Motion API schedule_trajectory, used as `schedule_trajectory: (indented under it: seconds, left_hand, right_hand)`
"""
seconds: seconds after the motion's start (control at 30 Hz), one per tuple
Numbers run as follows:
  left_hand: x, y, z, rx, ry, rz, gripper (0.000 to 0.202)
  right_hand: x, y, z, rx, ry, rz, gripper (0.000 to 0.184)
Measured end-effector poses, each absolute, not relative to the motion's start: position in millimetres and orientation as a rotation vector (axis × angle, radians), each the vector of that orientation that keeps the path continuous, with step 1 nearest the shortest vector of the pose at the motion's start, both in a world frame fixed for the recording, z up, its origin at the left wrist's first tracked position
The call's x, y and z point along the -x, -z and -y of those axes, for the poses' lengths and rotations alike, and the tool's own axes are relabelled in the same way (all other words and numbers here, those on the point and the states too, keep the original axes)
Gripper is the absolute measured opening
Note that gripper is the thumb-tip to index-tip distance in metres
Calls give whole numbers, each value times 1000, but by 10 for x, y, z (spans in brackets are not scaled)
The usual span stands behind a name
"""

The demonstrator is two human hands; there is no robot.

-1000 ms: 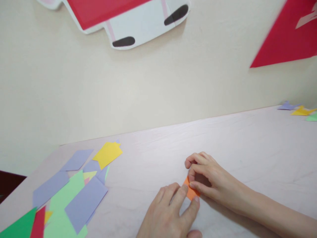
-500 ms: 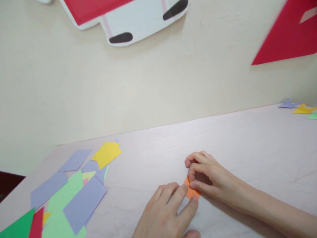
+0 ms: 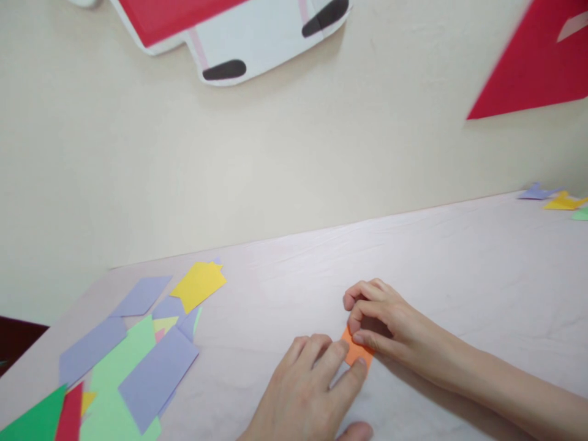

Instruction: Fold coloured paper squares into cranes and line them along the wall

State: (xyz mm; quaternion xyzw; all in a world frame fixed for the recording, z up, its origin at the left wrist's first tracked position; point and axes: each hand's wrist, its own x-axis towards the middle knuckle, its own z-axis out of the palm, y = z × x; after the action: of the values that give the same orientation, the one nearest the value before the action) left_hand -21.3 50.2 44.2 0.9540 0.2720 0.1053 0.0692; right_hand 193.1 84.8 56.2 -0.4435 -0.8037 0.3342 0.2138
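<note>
A small piece of orange paper (image 3: 359, 354) lies on the table between my two hands, partly covered by fingers. My left hand (image 3: 305, 386) holds it down from the near left side, index and middle fingertips at its edge and the thumb apart, lower down. On the far right side, my right hand (image 3: 383, 315) is closed, thumb and index finger pinched at the paper's upper edge with the other fingers curled. Whether the paper has a fold under the fingers is hard to make out.
To the left lie overlapping paper pieces: purple (image 3: 158, 380), light green (image 3: 113, 373), yellow (image 3: 198, 286), red (image 3: 70, 413) and dark green (image 3: 37, 416). Small folded paper shapes (image 3: 564, 201) sit at the far right. A pale wall (image 3: 285, 159) with red-and-white decorations (image 3: 271, 40) borders the table.
Both hands stay almost in place at the orange paper. The left hand's fingers have shifted very slightly.
</note>
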Motion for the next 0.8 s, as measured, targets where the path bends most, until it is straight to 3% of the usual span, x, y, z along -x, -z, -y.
schedule_trajectory:
  seconds: [0.37,0.67,0.8]
  left_hand:
    - [196,-433,-480,-2874,-421,-829,43]
    - [198,-477,-488,-2886,-359,-801,47]
    - [194,-504,-504,-2898,-329,-791,50]
  right_hand:
    - [-1963,-580,-884,1145,-959,2226,21]
    - [-2012,-583,-870,1147,-968,2212,9]
    - [-2008,-561,-883,1131,-939,2203,23]
